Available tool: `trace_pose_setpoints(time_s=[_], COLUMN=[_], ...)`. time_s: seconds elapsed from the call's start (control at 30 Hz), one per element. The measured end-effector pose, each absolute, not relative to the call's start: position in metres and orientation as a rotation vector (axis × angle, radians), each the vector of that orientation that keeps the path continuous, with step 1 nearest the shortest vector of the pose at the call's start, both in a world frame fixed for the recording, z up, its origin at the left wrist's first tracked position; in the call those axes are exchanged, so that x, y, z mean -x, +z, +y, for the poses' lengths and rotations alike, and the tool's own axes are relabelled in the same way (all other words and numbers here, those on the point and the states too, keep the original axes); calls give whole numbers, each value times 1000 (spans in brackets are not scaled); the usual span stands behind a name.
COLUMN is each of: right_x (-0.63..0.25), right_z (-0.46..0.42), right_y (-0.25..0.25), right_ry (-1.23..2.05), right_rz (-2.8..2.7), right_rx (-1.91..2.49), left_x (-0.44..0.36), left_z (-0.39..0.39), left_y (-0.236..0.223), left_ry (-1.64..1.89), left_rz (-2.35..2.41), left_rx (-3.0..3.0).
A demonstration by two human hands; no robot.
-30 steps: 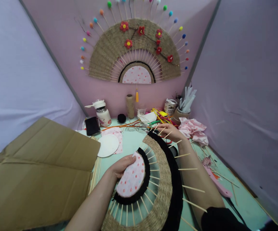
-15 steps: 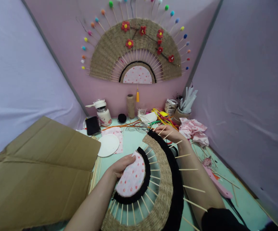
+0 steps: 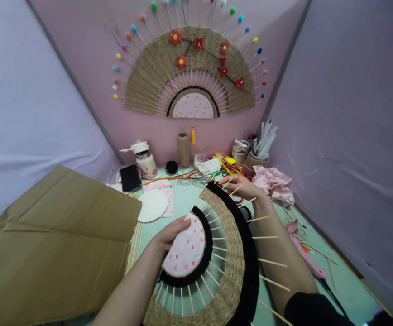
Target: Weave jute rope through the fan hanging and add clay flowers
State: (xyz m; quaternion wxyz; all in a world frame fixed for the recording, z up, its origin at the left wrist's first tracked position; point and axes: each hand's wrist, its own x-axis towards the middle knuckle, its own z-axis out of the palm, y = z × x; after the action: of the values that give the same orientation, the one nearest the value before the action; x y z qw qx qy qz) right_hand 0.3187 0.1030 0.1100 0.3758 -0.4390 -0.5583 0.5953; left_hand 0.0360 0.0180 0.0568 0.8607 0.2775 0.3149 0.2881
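A half-round fan of tan woven cord, black trim and pale sticks is held over the pale green worktop.
Left of the fan is a creased brown cardboard sheet, then a white disc; the left hand has its grip closed on the fan's pink spotted centre, thumb on top; the right hand is at the fan's upper end, its grip partly hidden, so I cannot tell whether it pinches; right of the fan lies a pink-handled tool.

One head-worn view, forward and down from the wearer's side of the tabletop; handheld woven fan near, cut by lower edge; pink wall beyond.
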Motion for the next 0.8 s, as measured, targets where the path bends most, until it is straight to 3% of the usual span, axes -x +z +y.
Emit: trace_pose_setpoints(time_s=[0.8], right_x=[-329], right_z=[103], right_y=[113], right_ry=[1530], right_rz=[-1470], right_rx=[1083], left_x=[-37], left_z=[17], left_y=[63], left_ry=[603], left_rz=[622], left_rx=[-550])
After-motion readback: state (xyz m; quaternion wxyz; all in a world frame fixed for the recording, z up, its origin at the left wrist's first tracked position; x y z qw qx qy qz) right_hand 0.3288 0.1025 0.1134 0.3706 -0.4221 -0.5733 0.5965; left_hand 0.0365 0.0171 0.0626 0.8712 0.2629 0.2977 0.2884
